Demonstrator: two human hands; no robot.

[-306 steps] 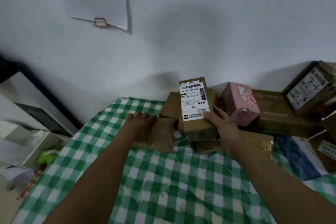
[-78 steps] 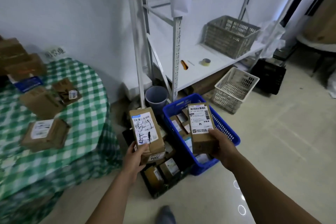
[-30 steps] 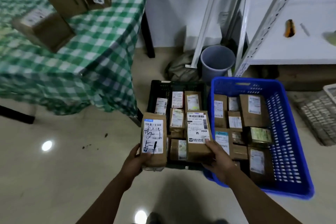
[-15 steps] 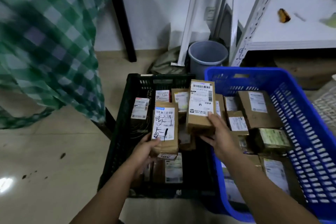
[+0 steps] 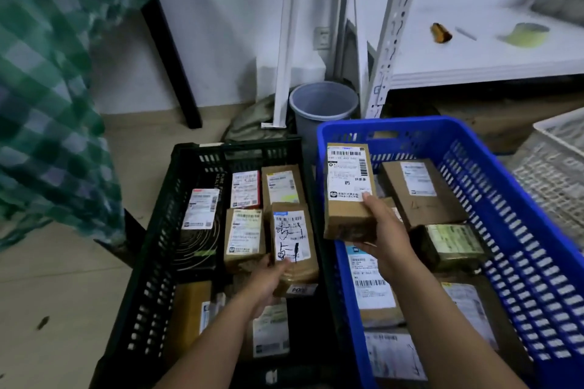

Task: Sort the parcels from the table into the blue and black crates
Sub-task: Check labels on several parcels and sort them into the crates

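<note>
My left hand (image 5: 268, 276) grips a brown parcel with a scribbled white label (image 5: 292, 241) low inside the black crate (image 5: 158, 249), among several other labelled parcels. My right hand (image 5: 384, 238) holds a taller brown parcel with a barcode label (image 5: 347, 186) above the left end of the blue crate (image 5: 521, 230), which also contains several boxes. A corner of the table with its green checked cloth (image 5: 47, 88) hangs at the left.
A grey bucket (image 5: 322, 104) stands behind the crates beside a white shelf post (image 5: 388, 35). A white shelf (image 5: 489, 50) carries a tape roll and small items. A white mesh basket (image 5: 559, 167) sits at the right, and a black table leg (image 5: 170, 60) at the left.
My right hand has carried its parcel rightwards, from over the black crate to over the blue one. My left hand has lowered its parcel deeper into the black crate.
</note>
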